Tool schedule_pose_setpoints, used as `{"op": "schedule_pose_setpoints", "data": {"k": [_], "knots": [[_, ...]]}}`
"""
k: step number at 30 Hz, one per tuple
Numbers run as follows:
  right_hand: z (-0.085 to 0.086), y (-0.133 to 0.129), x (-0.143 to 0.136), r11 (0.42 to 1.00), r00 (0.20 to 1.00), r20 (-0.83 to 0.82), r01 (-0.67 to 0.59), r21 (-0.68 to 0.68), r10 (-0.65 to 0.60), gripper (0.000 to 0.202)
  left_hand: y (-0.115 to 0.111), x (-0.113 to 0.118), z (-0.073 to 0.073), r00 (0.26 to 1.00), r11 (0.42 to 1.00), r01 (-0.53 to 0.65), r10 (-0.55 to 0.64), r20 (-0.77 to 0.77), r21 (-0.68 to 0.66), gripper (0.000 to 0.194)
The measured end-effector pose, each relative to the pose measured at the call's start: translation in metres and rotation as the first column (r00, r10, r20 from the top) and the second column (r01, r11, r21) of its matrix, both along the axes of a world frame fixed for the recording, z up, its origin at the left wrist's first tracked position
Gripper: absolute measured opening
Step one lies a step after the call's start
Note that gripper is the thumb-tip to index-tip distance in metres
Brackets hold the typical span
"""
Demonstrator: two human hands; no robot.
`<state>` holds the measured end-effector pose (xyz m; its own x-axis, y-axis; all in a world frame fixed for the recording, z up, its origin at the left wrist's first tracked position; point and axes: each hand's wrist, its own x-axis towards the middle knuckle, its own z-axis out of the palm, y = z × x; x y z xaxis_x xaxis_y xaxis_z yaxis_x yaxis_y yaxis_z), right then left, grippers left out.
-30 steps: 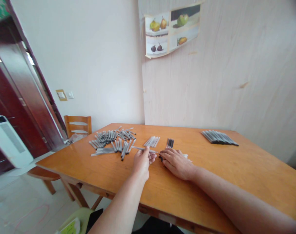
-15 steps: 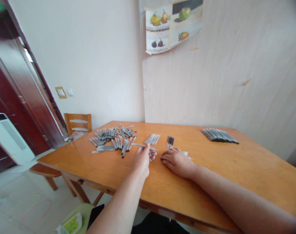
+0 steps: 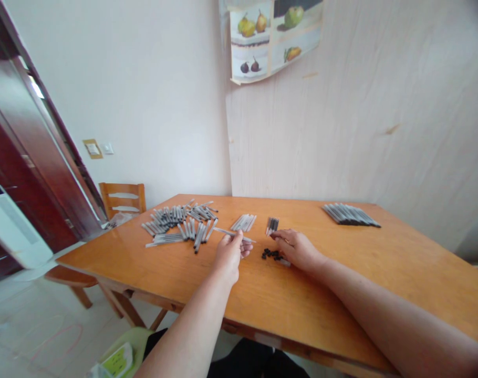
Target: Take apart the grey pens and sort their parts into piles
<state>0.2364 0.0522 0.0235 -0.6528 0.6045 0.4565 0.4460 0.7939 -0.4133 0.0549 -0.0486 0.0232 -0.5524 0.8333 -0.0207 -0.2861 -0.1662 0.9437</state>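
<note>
Between the thumb and fingers of my left hand is a thin, pale pen barrel, held above the table. My right hand is bent, its fingertips near the lower end of a small group of dark refills; whether they grip anything is too small to tell. Several small black caps lie below those fingers, beside a few pale pieces partly under the hand. A row of clear barrels lies beyond my left hand. To the left spreads a large heap of grey pens with dark ends.
A neat row of dark-tipped pens rests at the back right of the wooden table. A wooden chair stands past the left edge. Fruit pictures hang on the wall. A green stool is below the front edge.
My right hand has shifted slightly right and up toward the dark refills, uncovering the black caps. My left hand still holds the barrel in nearly the same place. The view has turned slightly.
</note>
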Motion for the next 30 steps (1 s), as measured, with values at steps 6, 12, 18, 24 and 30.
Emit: {"op": "schedule_pose_setpoints", "data": {"k": [6,12,18,24,30], "knots": [[0.004,-0.008,-0.005,0.997,0.991,-0.131,0.008,-0.078,-0.018,0.034,0.006,-0.004,0.018,0.996,0.995,0.088,-0.088,0.002,-0.056,0.023],[0.012,-0.019,-0.013,0.993,0.984,-0.176,-0.009,-0.118,-0.012,0.033,0.022,0.002,0.039,0.969,0.969,0.236,-0.241,-0.055,-0.075,0.025],[0.011,-0.015,-0.012,0.974,0.983,-0.083,0.152,-0.166,-0.167,0.027,0.039,0.012,0.029,0.949,0.948,0.310,-0.313,-0.032,-0.073,0.023],[0.012,-0.006,-0.004,0.960,0.969,0.032,0.247,-0.131,-0.245,0.022,0.050,-0.016,0.011,0.987,0.989,0.147,-0.147,0.065,0.006,0.027],[0.018,0.001,0.008,0.951,0.956,0.062,0.291,-0.103,-0.286,0.018,0.054,-0.048,0.015,0.981,0.998,-0.010,-0.003,0.192,0.067,0.020]]}}
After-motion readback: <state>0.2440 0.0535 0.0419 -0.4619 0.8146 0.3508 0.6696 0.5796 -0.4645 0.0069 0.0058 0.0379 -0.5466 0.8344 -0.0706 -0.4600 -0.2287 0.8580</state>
